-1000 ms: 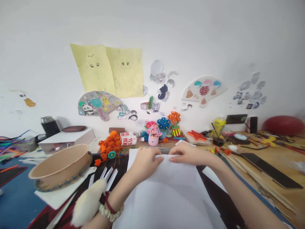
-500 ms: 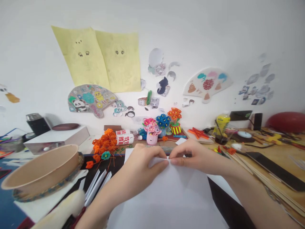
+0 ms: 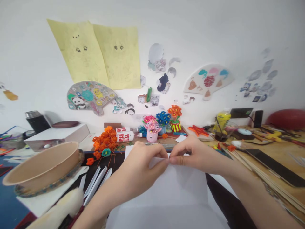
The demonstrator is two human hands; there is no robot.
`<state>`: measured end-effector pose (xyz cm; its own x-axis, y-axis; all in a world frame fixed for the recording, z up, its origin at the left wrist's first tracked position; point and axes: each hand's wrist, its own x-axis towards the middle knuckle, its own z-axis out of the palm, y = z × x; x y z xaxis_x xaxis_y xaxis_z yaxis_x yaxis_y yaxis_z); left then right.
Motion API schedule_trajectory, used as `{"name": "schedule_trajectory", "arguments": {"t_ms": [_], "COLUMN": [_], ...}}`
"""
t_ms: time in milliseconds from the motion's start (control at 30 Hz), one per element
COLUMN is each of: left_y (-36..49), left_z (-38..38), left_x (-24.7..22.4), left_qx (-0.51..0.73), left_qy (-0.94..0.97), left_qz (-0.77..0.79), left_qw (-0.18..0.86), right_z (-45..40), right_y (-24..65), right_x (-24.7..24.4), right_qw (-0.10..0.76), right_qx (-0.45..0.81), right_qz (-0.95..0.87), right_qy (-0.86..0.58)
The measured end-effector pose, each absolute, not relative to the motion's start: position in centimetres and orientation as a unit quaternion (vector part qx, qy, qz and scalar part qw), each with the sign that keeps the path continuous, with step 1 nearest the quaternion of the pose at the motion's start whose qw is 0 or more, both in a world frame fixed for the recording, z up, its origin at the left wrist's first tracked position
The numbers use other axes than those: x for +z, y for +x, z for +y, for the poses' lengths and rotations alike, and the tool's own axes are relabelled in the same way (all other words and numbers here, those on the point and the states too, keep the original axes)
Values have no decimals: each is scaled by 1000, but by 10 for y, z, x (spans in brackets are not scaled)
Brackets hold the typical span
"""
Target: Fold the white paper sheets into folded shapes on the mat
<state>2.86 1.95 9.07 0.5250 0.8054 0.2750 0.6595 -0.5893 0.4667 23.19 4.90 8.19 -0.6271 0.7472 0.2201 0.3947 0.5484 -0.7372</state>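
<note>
A large white sheet of paper [image 3: 176, 194] hangs in front of me, its top edge pinched between the fingers of both hands. My left hand [image 3: 145, 162] grips that edge between thumb and forefinger. Right beside it, my right hand [image 3: 190, 154] pinches the same edge, the two thumb tips almost touching. A crease runs across the lower part of the sheet. More white paper [image 3: 128, 151] shows behind my left hand. Folded white paper strips [image 3: 97, 183] lie to the left of my left forearm.
At left stand a beige round bowl [image 3: 45, 165] and a white box [image 3: 59, 136]. Orange pipe-cleaner flowers [image 3: 105, 140] and small flower pots [image 3: 152, 135] line the back by the wall. A black phone-like slab [image 3: 274, 167] and thin wooden sticks [image 3: 262, 184] lie at right.
Both hands keep their pinch on the paper's top edge and have barely moved. The crease across the lower sheet now shows more clearly. The camera view has shifted slightly.
</note>
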Motion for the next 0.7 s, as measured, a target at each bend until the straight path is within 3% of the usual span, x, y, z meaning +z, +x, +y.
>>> {"name": "schedule_trajectory", "arguments": {"t_ms": [400,700], "left_y": [31,33], "left_z": [18,17], "left_x": [92,92], "left_qx": [239,303], "left_qy": [873,852], "left_qz": [401,388], "left_qw": [145,177], "right_z": [43,43], "right_y": [231,231], "right_x": [86,84], "right_qw": [255,337], "right_qx": [294,342], "right_qz": [-857,-833], "right_qy": [-336,-274]}}
